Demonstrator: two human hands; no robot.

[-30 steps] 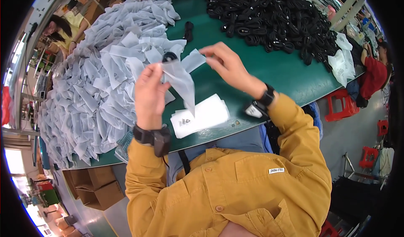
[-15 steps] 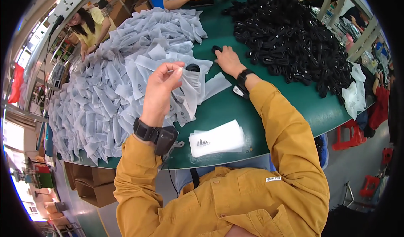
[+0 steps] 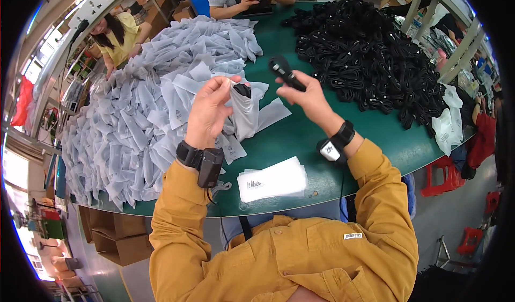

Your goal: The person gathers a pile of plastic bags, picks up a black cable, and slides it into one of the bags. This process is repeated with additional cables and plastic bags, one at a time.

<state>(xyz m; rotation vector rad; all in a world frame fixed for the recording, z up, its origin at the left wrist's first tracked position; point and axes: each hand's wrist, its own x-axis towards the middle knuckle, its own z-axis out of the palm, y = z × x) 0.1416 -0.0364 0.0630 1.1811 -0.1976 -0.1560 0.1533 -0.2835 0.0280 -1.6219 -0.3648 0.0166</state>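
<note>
My left hand point(image 3: 210, 111) pinches the open mouth of a frosted plastic bag point(image 3: 245, 117) at the edge of the pale heap. The dark end of a black coiled cable point(image 3: 243, 90) shows in the bag's mouth. To the right of it, my right hand point(image 3: 311, 99) is closed on another black coiled cable point(image 3: 283, 71), lifted above the green table point(image 3: 370, 133); it looks slightly blurred. A stack of flat white bags point(image 3: 273, 179) lies near the table's front edge, below both hands.
A big heap of frosted bags point(image 3: 134, 125) covers the table's left side. Black coiled cables point(image 3: 365, 55) are piled at the far right, beside a crumpled white plastic bag point(image 3: 448, 119). Two people work across the table and at far left. Cartons point(image 3: 120, 243) and a red stool point(image 3: 444, 177) stand below.
My right hand has picked a black cable up off the table and drawn it back nearer to me. My left hand still grips the bag, which has turned slightly.
</note>
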